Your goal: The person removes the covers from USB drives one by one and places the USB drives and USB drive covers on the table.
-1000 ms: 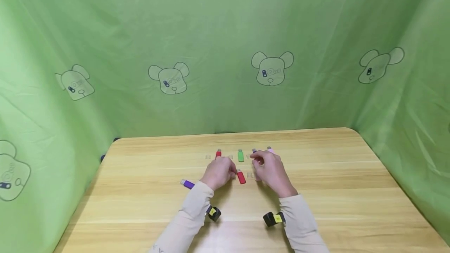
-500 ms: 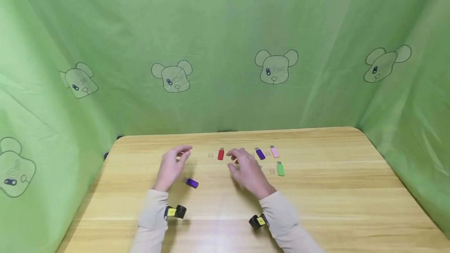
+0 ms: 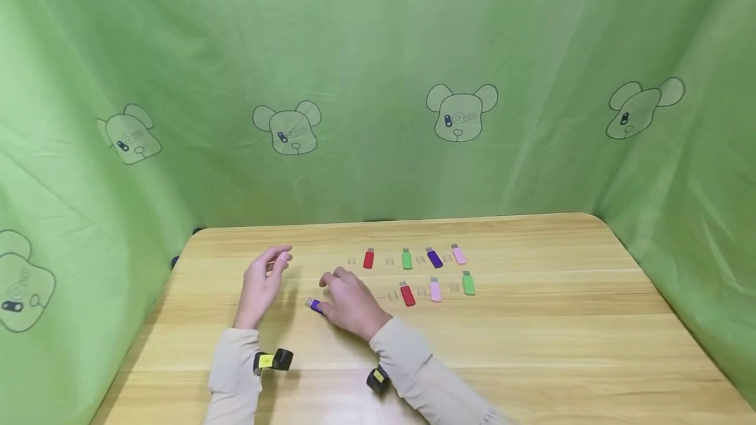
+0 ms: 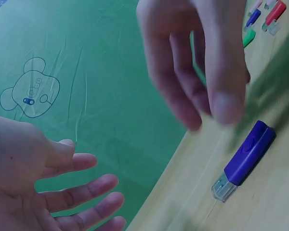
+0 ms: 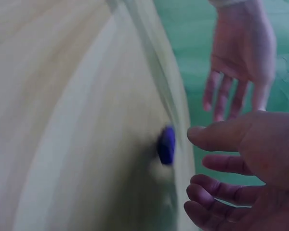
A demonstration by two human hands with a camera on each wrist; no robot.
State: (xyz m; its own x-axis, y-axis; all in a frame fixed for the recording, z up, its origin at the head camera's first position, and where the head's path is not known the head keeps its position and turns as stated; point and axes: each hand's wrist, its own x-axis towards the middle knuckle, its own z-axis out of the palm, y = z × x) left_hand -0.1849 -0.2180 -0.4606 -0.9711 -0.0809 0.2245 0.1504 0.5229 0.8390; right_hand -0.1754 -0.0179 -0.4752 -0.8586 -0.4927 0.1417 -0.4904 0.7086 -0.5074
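Right hand [image 3: 348,303] over the loose purple USB stick [image 3: 315,306], left hand [image 3: 262,281] off to the side.

No readable brand or writing on any stick; the green cloth [image 3: 378,84] carries only bear-head drawings. The purple stick lies flat on the wooden table [image 3: 561,320], clear cap toward the left hand, between both hands and just under the right fingertips [image 4: 226,103]; contact can't be told. Right fingers loosely spread, gripping nothing. Left hand lifted, fingers relaxed and spread, holding nothing. Seven more sticks sit in two rows further back, e.g. a red one [image 3: 407,294].
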